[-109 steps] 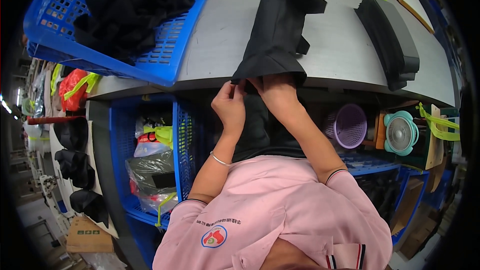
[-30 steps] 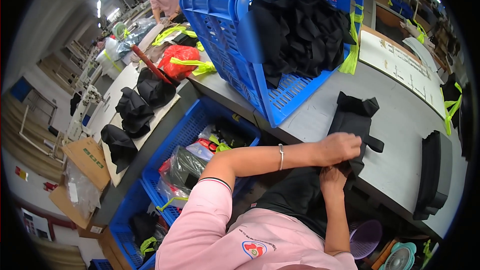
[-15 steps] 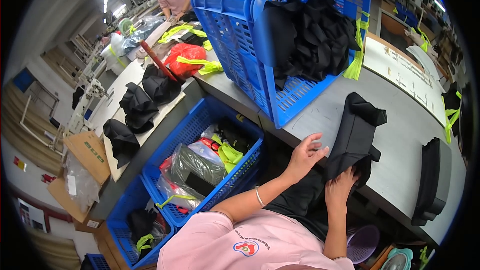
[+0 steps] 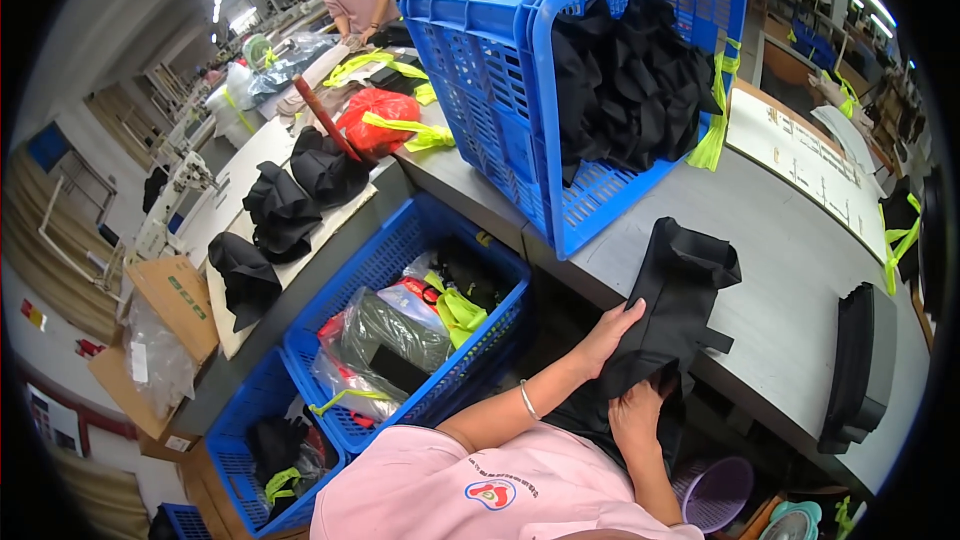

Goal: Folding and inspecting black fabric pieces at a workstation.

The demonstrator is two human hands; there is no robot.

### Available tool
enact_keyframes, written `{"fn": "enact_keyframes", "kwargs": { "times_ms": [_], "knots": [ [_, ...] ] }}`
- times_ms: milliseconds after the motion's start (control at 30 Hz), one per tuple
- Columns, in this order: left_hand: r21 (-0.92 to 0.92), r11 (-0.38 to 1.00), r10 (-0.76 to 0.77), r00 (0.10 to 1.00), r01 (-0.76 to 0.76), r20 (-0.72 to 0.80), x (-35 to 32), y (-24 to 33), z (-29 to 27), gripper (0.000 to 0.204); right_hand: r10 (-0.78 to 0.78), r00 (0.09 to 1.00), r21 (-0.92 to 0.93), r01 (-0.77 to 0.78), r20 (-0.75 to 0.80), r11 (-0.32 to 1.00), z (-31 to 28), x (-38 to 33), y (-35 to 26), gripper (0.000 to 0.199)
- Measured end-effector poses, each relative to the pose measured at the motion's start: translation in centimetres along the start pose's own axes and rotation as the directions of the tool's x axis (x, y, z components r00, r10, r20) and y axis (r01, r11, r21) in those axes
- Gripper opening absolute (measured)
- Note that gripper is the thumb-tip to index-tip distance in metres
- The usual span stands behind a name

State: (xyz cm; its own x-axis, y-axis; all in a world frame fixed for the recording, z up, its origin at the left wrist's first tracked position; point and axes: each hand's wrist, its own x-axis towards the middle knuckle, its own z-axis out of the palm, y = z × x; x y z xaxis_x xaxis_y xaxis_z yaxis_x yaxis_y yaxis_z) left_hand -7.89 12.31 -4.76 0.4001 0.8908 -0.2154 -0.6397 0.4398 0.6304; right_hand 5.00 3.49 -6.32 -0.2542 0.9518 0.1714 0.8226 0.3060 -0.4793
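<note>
As both hands meet it — left hand [image 4: 612, 332] flat; right hand [image 4: 637, 412] gripping | black fabric piece [image 4: 678, 290]

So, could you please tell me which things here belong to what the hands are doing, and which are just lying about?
In hand:
- black fabric piece on the grey table
- left hand resting on it
- right hand gripping its lower edge

Lying about:
- tipped blue crate of black pieces
- blue floor crate of bagged items
- purple basket
- red bag
</note>
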Motion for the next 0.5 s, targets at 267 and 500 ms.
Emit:
{"fn": "enact_keyframes", "kwargs": {
  "times_ms": [267, 500],
  "knots": [
    [-0.097, 0.995, -0.04, 0.999, 0.04, 0.005, 0.8, -1.0, -1.7, 0.043, 0.0, 0.999, -0.102, 0.005, 0.048, 0.995, -1.2, 0.2, -0.7, 0.046],
    [0.106, 0.994, 0.015, 0.996, -0.006, -0.092, 0.4, -1.1, -2.1, 0.044, 0.047, 0.866, 0.259, 0.096, -0.497, 0.961, -8.2, -0.4, -2.4, 0.015]
  ]
}}
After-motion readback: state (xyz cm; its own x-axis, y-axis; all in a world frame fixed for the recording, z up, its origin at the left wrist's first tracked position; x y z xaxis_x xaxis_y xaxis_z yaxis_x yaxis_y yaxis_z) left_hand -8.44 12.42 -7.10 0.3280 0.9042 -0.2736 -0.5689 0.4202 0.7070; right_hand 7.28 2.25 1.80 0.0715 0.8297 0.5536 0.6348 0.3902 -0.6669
